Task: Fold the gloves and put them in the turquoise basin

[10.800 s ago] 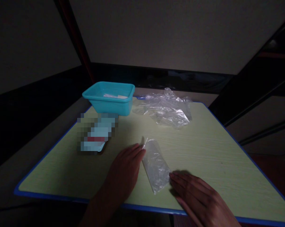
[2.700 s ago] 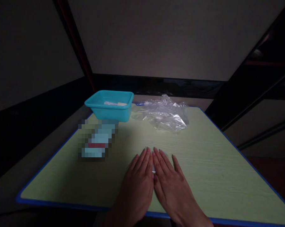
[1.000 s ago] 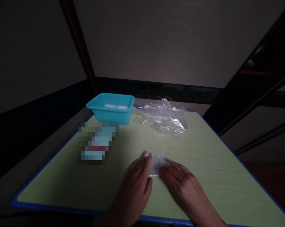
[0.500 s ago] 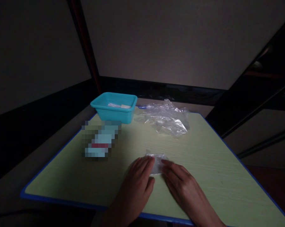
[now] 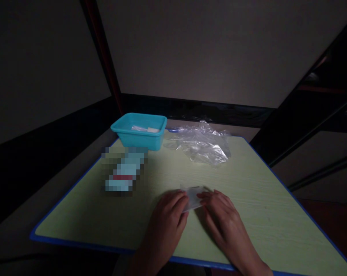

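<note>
A small, flat, translucent plastic bag (image 5: 193,197) is between my two hands near the front middle of the table, slightly tilted. My left hand (image 5: 170,216) grips its left edge, the fingers curled over it and the thumb below. At the right edge, my right hand (image 5: 223,214) has its fingertips closed on the bag, with the thumb partly hidden. Whether anything lies inside the bag I cannot tell.
A turquoise plastic basin (image 5: 138,138) stands at the back left, with a few whitish items in it. Crumpled clear plastic (image 5: 204,143) lies at the back right. A blurred-out, light blue oblong item (image 5: 126,168) rests on the blue-edged table (image 5: 256,207).
The bag's near side has tilted a little, and its surface looks smoother. My right hand's fingers have curled more around the right edge. Basin and crumpled plastic stay put.
</note>
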Demonstrator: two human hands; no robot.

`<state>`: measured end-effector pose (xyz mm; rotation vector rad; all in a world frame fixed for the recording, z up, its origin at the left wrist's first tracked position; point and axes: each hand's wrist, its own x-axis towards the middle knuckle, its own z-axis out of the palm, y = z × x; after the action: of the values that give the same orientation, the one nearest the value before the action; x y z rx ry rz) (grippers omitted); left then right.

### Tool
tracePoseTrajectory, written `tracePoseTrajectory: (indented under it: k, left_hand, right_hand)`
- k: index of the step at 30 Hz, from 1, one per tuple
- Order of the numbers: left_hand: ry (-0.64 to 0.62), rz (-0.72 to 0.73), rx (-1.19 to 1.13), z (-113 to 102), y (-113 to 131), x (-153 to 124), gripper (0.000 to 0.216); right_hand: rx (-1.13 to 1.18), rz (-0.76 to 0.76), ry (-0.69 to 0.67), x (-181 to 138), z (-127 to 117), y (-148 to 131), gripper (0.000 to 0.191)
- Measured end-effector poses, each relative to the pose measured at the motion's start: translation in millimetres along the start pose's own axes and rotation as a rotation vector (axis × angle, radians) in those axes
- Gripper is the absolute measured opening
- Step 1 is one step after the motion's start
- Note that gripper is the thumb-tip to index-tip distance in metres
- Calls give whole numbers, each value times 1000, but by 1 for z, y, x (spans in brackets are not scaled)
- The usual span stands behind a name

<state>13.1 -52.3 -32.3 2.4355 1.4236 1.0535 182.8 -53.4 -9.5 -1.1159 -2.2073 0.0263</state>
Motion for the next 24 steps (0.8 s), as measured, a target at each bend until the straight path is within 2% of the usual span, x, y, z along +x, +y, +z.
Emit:
tracePoseTrajectory:
  k: [7,11,14,18,24]
  left_hand:
    - [98,-98,-225,-3,-1,-2,20]
    - [94,-189,-370,-5,0,-1,19]
    - [57,-308,-504,-8,3,0,18]
    - [44,-506,-621,-13,5,0,15]
    - [38,-614,-771,-16,8,4,17]
  right_hand:
    - [77,47,60,2,3,-9,17]
    - [89,99,120,-6,8,-13,14]
    - [131,176,97,-13,11,-15,23]
    - [294,333,121,-17,13,-17,31]
    - [681,533,316,-12,20,-22,39]
